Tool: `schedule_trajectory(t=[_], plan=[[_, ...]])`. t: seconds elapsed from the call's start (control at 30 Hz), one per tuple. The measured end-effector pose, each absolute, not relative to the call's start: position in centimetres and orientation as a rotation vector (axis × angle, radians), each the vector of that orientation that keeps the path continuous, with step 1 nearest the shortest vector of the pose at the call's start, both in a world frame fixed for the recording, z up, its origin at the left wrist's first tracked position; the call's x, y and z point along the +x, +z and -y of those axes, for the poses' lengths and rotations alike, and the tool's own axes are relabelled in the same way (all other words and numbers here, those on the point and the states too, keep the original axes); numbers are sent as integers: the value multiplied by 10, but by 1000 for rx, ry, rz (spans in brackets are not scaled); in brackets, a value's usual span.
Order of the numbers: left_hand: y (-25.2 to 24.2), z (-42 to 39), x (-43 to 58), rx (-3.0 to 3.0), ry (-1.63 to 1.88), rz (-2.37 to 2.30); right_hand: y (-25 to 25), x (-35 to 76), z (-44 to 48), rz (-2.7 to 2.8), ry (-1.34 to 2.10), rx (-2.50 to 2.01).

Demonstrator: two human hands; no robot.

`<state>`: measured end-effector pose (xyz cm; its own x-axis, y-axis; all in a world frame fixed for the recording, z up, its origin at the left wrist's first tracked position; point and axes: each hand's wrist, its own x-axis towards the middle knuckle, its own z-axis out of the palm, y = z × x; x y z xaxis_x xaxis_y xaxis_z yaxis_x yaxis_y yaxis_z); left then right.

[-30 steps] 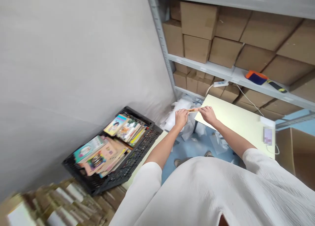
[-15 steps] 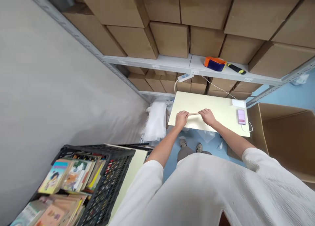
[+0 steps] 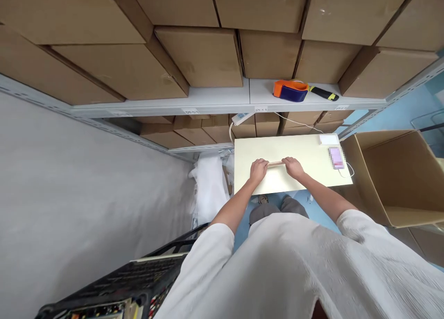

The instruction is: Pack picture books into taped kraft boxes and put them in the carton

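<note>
The thin book [image 3: 275, 164], as I take it to be, shows only its pale edge near the middle of the frame, stretched between a left hand [image 3: 259, 171] and a right hand [image 3: 293, 167]. Each grip is pinched closed around one end, fingers curled over it, with no daylight that I can make out. It sits over the left half of the pale counter [image 3: 249, 152]; whether it touches the top or hangs just above, I cannot tell from here. As far as I can judge, the picking up is done and the letting go is not: neither end is free. More books [image 3: 104, 312] show in the black plastic crate [image 3: 149, 275] at the lower left, so others appear not to have been handled, though how many I can't say. At the counter's right end lies a phone [image 3: 336, 158], its screen blurred, beside a white block [image 3: 329, 139]. Just beyond, at the right of the frame, a large cardboard box [image 3: 367, 175] gapes open, its bottom partly out of my sight.
</note>
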<state>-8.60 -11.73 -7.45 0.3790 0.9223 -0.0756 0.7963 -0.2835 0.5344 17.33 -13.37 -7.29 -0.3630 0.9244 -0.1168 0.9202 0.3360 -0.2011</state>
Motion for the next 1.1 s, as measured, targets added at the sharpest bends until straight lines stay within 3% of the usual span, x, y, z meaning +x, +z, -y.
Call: schedule_trajectory(t=[0.23, 0.4, 0.77, 1.1], plan=[[-102, 90, -93, 2145, 355, -1488, -105, 166, 113, 2395, 556, -1783], [-117, 96, -95, 2110, 149, -1429, -124, 161, 114, 2310, 730, -1800], [-110, 75, -95, 2039, -12, -1401, -111, 159, 132, 2200, 956, -2023], [-129, 61, -78, 2018, -9, -1357, -137, 118, 140, 1620, 1223, -2164]])
